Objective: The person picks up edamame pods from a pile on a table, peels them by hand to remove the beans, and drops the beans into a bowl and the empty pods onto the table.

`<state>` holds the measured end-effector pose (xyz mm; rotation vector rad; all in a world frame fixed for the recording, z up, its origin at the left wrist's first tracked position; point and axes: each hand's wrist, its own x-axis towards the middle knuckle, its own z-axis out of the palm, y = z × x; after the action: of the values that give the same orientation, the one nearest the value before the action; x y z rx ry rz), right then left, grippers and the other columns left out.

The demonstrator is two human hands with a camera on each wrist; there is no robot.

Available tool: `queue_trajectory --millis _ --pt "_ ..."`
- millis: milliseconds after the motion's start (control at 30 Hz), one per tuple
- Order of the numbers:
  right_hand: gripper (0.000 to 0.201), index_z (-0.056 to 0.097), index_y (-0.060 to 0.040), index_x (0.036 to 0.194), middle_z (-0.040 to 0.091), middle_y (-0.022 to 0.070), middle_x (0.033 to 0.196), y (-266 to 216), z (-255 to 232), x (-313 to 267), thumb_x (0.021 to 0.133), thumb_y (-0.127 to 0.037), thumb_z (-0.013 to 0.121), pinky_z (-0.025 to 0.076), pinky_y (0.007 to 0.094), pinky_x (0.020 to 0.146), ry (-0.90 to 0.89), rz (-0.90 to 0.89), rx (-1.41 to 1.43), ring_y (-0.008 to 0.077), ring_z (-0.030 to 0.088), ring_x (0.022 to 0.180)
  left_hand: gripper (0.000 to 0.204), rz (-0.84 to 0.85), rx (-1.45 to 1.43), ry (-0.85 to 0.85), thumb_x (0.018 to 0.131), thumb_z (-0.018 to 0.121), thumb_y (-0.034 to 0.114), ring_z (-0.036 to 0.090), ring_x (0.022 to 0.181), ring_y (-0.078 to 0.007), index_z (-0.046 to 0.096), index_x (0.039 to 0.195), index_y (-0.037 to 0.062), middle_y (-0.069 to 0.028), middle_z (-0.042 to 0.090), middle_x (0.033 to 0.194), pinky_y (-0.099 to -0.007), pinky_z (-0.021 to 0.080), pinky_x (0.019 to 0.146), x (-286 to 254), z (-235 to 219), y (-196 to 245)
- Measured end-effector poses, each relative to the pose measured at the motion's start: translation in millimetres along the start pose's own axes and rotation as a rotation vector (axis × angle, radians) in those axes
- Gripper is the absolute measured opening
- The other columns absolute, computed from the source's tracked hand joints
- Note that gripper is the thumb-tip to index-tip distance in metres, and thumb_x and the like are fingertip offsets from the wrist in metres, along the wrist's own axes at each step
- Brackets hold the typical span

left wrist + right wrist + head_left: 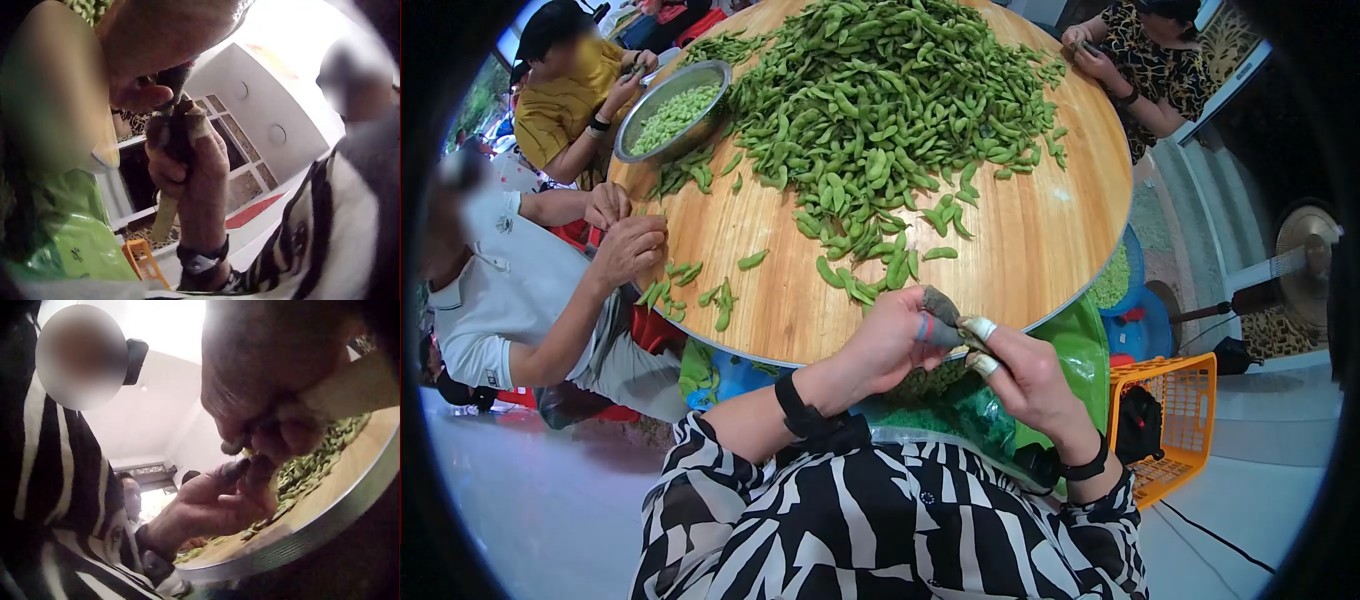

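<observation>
Nearest: black-and-white striped sleeves (870, 530), both wrists wearing black bands. Left hand (890, 345) and right hand (1025, 375) meet just off the near edge of the round wooden table (1040, 250), fingertips touching. Fingers of both are curled in, taped or covered at the tips, pinching something small between them; in the right wrist view a bit of yellow-green shows in the pinch, probably a pod (249, 452), but can't tell for sure, it's mostly hidden by the fingers. Below the hands, a green plastic bag (1080, 360) hangs at the table edge. Right of that on the floor, an orange basket (1185, 420) and a blue basin (1140, 320). On the table, loose edamame pods (880, 265) lie just beyond the hands, a few more strays at the left edge. Farther in, the big pile of pods (880, 90) covers the table's centre and far half. Metal bowl (672, 108) of shelled beans sits at far left beside the pile. Three other people sit around the table, left, far left and far right, hands at the pods. A standing fan (1305, 265) is at far right.
</observation>
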<state>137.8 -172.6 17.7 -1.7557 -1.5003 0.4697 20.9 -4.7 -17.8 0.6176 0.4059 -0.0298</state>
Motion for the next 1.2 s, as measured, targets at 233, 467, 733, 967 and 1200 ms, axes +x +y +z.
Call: queue_trajectory --millis 233,467,733,967,1200 --pt "0.019 0.058 0.002 0.104 0.055 0.0003 0.072 6.5 10.7 -4.5 0.086 -0.004 0.057 0.037 0.0216 0.048 0.126 0.413 0.645 0.0049 0.047 0.055 0.023 0.21 0.448 0.01 0.077 0.068 -0.003 0.059 0.07 -0.009 0.058 0.097 0.0019 -0.0042 0.065 0.088 -0.0218 0.048 0.059 -6.1 10.2 -5.5" --pt "0.015 0.057 0.0006 0.101 0.05 0.0005 0.065 11.0 7.2 -7.1 0.089 -0.004 0.049 0.03 0.0195 0.038 0.132 0.596 1.239 0.0055 0.042 0.045 0.03 0.275 0.445 -0.075 0.077 0.067 -0.007 0.063 0.095 -0.0156 0.061 0.106 -0.0002 -0.0088 0.065 0.103 -0.029 0.052 0.085 -11.5 10.6 -9.4" --pt "0.018 0.053 -0.0017 0.108 0.05 -0.0002 0.068 13.0 9.8 -16.1 0.092 -0.008 0.049 0.031 0.0191 0.041 0.067 0.545 0.889 0.0044 0.042 0.047 0.025 0.378 0.485 -0.006 0.08 0.065 -0.003 0.061 0.088 -0.0121 0.061 0.104 0.0016 -0.0038 0.065 0.097 -0.0264 0.05 0.08 -11.0 19.2 -6.2" --pt "0.045 0.038 -0.0022 0.14 0.052 0.0034 0.071 11.3 16.4 -21.3 0.1 -0.024 0.04 0.033 0.0187 0.042 0.07 0.442 0.91 0.0062 0.042 0.05 0.019 0.283 0.378 0.061 0.085 0.062 0.001 0.059 0.08 -0.0076 0.062 0.104 0.0007 -0.0027 0.064 0.092 -0.0205 0.048 0.069 -5.7 12.3 -12.8" --pt "0.046 0.036 0.0022 0.14 0.052 0.0058 0.072 12.8 24.4 -17.3 0.101 -0.022 0.04 0.034 0.0192 0.042 0.017 0.418 1.037 0.0083 0.043 0.049 0.016 0.191 0.471 0.129 0.085 0.067 0.006 0.052 0.061 -0.0044 0.065 0.099 0.0008 -0.0003 0.063 0.077 -0.0186 0.038 0.052 -9.3 13.6 -6.9"
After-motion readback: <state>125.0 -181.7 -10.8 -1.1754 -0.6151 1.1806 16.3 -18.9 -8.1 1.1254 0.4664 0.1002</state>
